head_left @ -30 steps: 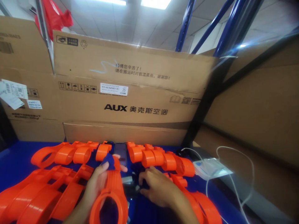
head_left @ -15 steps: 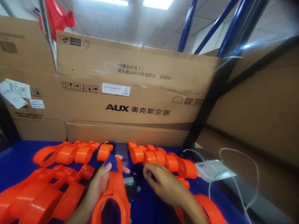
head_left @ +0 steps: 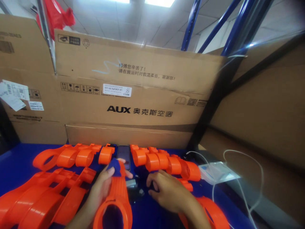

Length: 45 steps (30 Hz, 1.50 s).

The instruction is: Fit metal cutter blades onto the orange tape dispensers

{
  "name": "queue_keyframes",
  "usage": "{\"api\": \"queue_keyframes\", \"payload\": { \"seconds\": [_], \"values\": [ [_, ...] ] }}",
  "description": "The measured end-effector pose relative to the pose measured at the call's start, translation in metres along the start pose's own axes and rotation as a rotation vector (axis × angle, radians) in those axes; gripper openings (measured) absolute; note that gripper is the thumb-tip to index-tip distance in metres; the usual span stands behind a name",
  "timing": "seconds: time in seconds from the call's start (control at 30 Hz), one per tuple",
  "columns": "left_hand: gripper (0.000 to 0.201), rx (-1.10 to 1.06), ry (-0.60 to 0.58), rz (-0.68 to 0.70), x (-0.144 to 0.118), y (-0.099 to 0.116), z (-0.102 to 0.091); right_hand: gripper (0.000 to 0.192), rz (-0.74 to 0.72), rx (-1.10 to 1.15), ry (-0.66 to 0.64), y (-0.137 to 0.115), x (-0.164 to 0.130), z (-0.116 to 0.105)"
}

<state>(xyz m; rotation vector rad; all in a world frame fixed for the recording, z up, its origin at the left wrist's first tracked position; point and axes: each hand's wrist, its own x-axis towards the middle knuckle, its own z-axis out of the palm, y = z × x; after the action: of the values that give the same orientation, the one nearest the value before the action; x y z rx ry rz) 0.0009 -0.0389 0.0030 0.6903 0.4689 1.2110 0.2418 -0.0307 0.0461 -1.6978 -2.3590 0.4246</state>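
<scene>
Orange housing gripped firmly by left hand; right hand, fingers curled near phone, should pick small parts carefully.

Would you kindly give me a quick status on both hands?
Left hand gripping orange ringed part, blue piece at thumb. Right hand fingering small dark bits on blue table. Phone just beyond.

A large cardboard box printed AUX stands along the back of the blue bench, with more cartons beside it. A dark phone lies flat near the box. A white cable loops by a white packet. Blue rack posts rise behind, and a red bag hangs above.
</scene>
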Motion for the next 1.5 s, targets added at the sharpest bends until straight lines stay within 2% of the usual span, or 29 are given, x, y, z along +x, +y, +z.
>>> {"api": "queue_keyframes", "payload": {
  "seconds": [0.13,0.27,0.43,0.6,0.73,0.87,1.0,1.07,1.23,1.37,1.5],
  "values": [
    [0.059,0.0,0.006,-0.01,0.0,0.0,0.001,0.015,-0.014,-0.011,0.0,0.002,0.001,-0.001],
    [0.056,-0.017,0.014,0.031,0.003,-0.002,0.001,0.01,-0.077,0.097,0.044,0.005,0.004,-0.009],
    [0.047,-0.041,0.033,0.045,0.003,-0.006,0.007,0.013,-0.122,0.462,0.13,0.003,0.009,-0.014],
    [0.036,0.096,-0.03,-0.028,-0.006,-0.009,0.015,0.022,-0.17,0.893,0.185,-0.021,0.011,-0.003],
    [0.033,0.137,-0.096,-0.014,-0.011,-0.013,0.008,0.027,-0.225,1.04,0.232,-0.039,0.011,0.009],
    [0.038,0.098,-0.058,0.01,-0.006,-0.014,-0.004,0.026,-0.301,1.137,0.259,-0.043,0.01,0.015],
    [0.034,-0.007,-0.119,-0.005,0.003,-0.01,-0.009,0.055,-0.505,1.103,0.231,-0.041,0.009,0.016],
    [0.035,-0.061,-0.104,-0.011,0.004,-0.008,-0.007,0.063,-0.541,1.013,0.251,-0.041,0.009,0.017],
    [0.047,-0.105,-0.057,0.015,-0.002,-0.008,0.004,0.062,-0.481,0.972,0.296,-0.044,0.01,0.026],
    [0.053,-0.097,-0.003,0.094,-0.006,-0.007,0.014,0.056,-0.399,0.988,0.43,-0.04,0.01,0.027],
    [0.055,-0.053,0.083,0.184,-0.005,-0.007,0.013,0.049,-0.392,0.853,0.504,-0.033,0.01,0.026]
  ]
}}
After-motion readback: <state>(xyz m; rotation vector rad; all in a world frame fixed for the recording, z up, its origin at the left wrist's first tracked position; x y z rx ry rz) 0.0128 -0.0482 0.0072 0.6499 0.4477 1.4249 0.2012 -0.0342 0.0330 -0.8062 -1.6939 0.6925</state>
